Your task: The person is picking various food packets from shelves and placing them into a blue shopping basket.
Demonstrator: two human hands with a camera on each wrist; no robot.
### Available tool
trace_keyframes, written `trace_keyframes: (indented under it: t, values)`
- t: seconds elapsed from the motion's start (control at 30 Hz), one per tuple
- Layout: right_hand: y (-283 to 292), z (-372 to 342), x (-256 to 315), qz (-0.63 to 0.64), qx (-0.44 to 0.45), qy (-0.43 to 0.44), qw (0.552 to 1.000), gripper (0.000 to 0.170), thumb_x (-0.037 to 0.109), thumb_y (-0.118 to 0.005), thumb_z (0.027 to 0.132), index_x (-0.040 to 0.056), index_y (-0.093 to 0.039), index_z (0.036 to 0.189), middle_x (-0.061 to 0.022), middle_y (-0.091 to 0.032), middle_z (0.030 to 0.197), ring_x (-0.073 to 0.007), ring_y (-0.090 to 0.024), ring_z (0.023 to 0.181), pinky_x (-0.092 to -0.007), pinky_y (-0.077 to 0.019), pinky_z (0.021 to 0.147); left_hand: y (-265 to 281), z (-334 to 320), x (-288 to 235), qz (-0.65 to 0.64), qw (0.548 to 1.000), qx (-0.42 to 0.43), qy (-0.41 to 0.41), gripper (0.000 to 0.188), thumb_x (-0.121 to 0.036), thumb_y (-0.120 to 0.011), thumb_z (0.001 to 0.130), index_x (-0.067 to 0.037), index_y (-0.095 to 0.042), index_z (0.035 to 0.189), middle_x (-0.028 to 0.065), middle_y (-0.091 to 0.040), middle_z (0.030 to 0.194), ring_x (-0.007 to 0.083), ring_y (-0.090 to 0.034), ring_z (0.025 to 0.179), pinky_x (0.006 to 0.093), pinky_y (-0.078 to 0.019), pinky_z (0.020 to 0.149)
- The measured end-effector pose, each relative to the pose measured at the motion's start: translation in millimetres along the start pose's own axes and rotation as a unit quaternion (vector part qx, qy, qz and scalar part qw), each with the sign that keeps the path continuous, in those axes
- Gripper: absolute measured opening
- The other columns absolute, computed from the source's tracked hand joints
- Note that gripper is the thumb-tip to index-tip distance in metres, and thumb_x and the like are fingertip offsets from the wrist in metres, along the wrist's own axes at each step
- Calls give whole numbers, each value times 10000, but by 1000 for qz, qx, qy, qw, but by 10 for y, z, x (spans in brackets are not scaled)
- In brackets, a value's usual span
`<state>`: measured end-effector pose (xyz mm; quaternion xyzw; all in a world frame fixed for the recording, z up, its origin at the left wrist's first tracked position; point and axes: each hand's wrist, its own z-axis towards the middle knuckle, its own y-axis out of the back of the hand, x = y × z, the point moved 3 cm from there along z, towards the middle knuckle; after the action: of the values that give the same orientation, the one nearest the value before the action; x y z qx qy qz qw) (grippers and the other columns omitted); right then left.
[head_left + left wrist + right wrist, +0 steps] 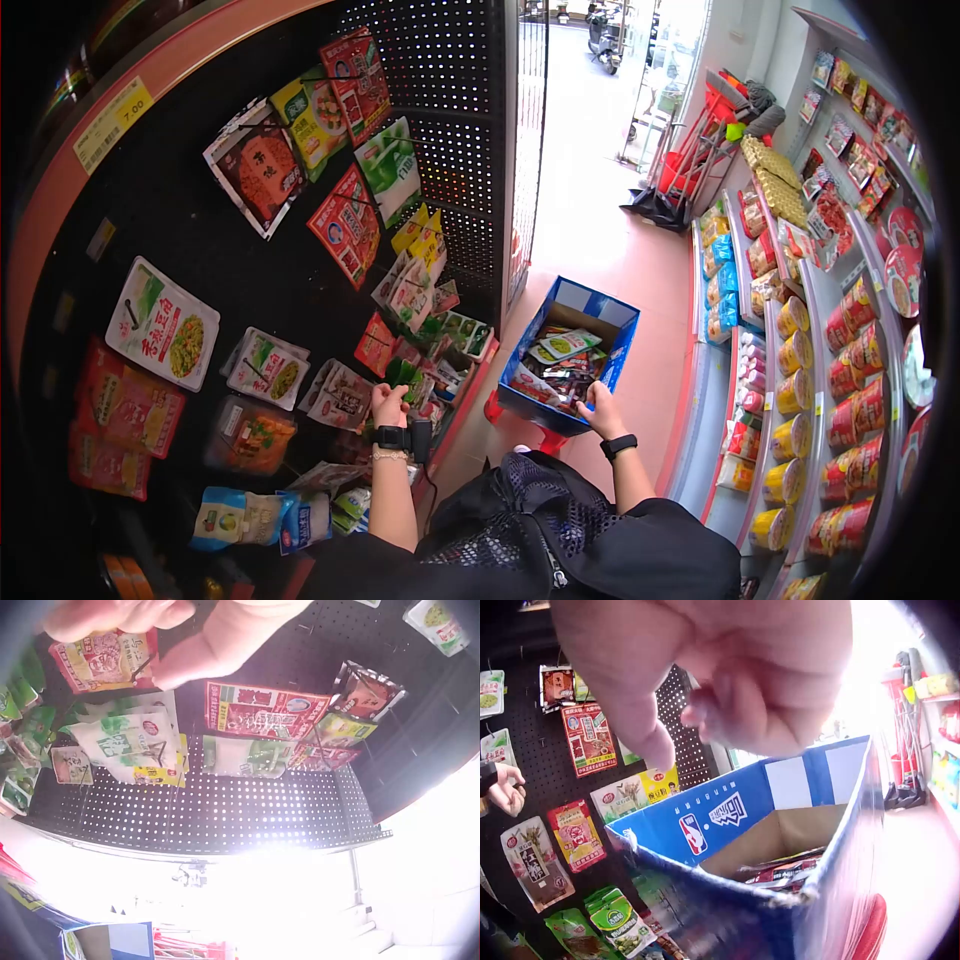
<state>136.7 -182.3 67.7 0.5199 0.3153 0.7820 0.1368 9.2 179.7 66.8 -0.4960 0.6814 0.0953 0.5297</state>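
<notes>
Food packets [165, 322] hang in clusters against a black perforated panel [455, 85] in a shop aisle as loose packets [563, 346] lie piled inside a blue box [535, 408]. Opposite, grey shelves [818, 390] bear rows of yellow tubs [793, 355] and red tubs [855, 362].

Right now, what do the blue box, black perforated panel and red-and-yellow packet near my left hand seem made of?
The blue box is probably printed cardboard, smoothly coated: brown inside, frayed rim. The perforated panel is probably metal, painted dark, given its regular holes. The packet seems thin, printed plastic film, hanging flat; its gloss is unclear.
</notes>
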Motion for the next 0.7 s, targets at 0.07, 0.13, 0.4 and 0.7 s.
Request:
trace_keyframes:
  t: [0.07,0.13,0.4,0.7]
  values:
    - [10,-38,-51,-33,63,-101,992,269,138,-600,645,39,-361,574,-86,-400,515,-208,-409,471,-315,-337,445,-84,6,81,12,999,35,36,301,-87,-607,669,-154,-338,550,-68,-243,401,41,-186,288,191,-132,275]
    - [34,-56,-76,-25,43,-83,995,285,157,-597,654,36,-359,555,-92,-375,473,-208,-385,429,-313,-324,420,-240,-150,38,13,998,32,44,309,-101,-593,682,-152,-332,525,-67,-233,393,39,-177,281,197,-124,272]
    - [177,-40,-172,21,54,-70,996,294,173,-560,680,10,-382,513,-99,-375,437,-170,-360,395,-309,-299,396,-339,-316,123,12,999,23,29,315,-61,-516,713,-138,-315,483,-55,-195,371,49,-148,266,222,-109,272]
    - [53,169,-223,72,79,-110,988,203,198,-518,716,13,-501,633,-77,-472,512,-150,-442,453,-284,-364,445,-97,-277,217,37,999,-15,32,198,-38,-469,702,-91,-383,532,-38,-230,391,62,-171,269,228,-133,262]
